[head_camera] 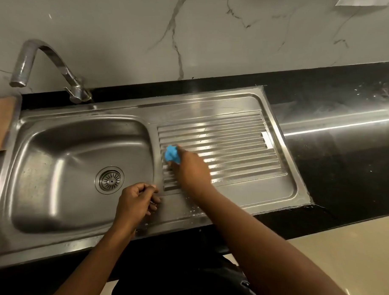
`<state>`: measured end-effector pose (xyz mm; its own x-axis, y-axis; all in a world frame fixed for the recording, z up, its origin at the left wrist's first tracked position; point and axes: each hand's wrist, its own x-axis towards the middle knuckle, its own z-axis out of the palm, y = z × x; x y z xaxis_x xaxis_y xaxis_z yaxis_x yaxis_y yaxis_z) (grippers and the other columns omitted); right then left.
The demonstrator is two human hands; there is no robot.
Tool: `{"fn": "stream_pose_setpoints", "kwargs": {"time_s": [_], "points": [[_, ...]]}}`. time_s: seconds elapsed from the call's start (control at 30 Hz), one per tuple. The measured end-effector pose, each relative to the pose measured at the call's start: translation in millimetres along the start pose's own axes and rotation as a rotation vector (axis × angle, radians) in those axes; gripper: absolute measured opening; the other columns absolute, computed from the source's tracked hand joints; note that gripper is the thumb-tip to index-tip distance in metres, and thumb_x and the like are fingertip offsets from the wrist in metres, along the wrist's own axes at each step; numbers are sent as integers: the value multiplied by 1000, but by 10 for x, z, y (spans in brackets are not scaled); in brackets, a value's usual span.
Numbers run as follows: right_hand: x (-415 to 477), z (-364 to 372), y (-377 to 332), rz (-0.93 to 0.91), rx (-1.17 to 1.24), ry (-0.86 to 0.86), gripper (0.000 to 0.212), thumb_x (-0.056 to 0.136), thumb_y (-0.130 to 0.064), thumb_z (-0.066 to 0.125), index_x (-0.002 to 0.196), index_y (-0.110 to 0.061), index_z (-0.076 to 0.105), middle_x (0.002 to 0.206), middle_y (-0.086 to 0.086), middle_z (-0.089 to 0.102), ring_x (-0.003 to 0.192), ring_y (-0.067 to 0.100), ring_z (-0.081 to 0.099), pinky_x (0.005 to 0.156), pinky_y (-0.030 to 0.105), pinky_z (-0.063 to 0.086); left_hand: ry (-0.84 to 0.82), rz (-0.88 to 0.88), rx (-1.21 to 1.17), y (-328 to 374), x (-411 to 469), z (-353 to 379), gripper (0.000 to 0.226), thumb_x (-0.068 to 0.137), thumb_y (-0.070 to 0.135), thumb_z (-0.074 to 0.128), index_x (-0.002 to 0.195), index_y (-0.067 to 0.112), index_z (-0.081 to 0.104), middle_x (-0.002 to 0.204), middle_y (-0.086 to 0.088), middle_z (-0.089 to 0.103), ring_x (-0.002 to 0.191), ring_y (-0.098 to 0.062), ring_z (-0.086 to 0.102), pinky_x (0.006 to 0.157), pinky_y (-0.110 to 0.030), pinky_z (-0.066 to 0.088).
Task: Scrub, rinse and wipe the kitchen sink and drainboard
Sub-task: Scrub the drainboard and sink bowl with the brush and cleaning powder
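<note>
A stainless steel sink (56, 160) with a round drain strainer (109, 179) fills the left. Its ribbed drainboard (233, 135) lies to the right. My right hand (191, 171) grips a bunched blue cloth (172, 154) and presses it on the left end of the drainboard ribs; the hand is blurred. My left hand (136, 202) rests on the rim between the basin and the drainboard's front corner, with its fingers curled; nothing shows in it. Water drops speckle the front rim.
A curved metal tap (44, 62) stands behind the basin at the back left, with no water running. Black countertop (343, 152) runs right of the drainboard. A marble-look wall (193, 32) rises behind. A brown board (1, 123) lies at the sink's left edge.
</note>
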<state>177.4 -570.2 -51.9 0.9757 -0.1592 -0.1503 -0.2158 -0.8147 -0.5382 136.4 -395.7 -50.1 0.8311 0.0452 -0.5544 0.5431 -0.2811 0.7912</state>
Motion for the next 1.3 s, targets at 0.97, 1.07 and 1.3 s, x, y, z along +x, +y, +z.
{"fn": "stream_pose_setpoints", "kwargs": {"time_s": [0.97,1.07,1.3], "points": [[37,-206,488,128,68,33,61,97,-52,61,152,-31,49,124,6,73,111,29,68,87,38,53,-46,20,-28,137,132,237,18,98,14,64,88,5,76,69,-12,72,60,-23,61,53,-28,44],[27,-275,600,134,49,39,62,97,-55,60,154,-34,45,126,4,72,110,27,69,89,40,56,-59,24,-20,172,163,290,18,99,17,65,89,7,77,71,-10,74,61,-21,62,54,-29,46],[77,-1216,1765,354,39,192,44,100,-42,65,138,-21,60,112,1,72,85,9,65,64,23,48,-79,35,20,180,219,365,19,101,18,64,90,9,77,72,-10,75,62,-22,65,55,-29,49]]}}
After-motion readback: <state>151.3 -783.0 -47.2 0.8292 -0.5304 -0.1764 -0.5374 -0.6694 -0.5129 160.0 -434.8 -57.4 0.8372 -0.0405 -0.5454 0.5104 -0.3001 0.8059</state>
